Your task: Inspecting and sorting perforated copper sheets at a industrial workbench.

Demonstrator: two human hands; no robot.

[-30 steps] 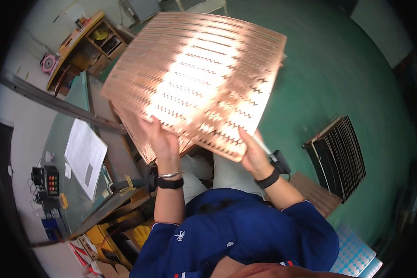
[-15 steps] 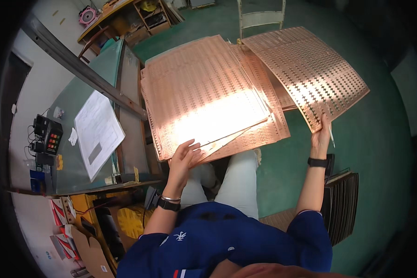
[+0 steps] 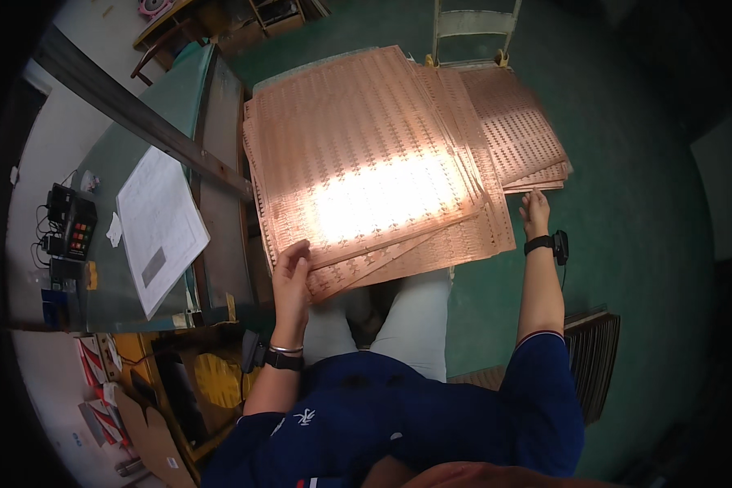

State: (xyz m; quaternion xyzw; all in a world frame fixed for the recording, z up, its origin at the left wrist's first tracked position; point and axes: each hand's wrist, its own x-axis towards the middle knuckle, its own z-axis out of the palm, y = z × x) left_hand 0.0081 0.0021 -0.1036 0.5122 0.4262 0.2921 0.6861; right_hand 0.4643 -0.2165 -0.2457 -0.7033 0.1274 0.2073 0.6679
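A stack of thin copper-coloured sheets (image 3: 358, 122), punched with rows of small holes, lies in front of me with its layers fanned at the near and right edges. At its near left corner, my left hand (image 3: 290, 276) is closed on the edge of a perforated copper sheet; part of the grip is hidden. A second, lower pile of perforated copper sheets (image 3: 512, 122) lies to the right, partly under the first stack's edge. My right hand (image 3: 535, 213) is just off that pile's near edge, fingers up and slightly apart, with nothing visible in it.
On the left stands a glass-topped table (image 3: 167, 110) with a paper drawing (image 3: 163, 232) and a black device (image 3: 71, 224). A metal bar (image 3: 138, 114) slants above it. A white trolley handle (image 3: 476, 28) rises behind the right pile. Dark upright panels (image 3: 590, 366) stand at lower right.
The sheet my right hand held up now lies flat on the right pile, released. My right hand has moved slightly left. My left hand has shifted left along the stack's near corner.
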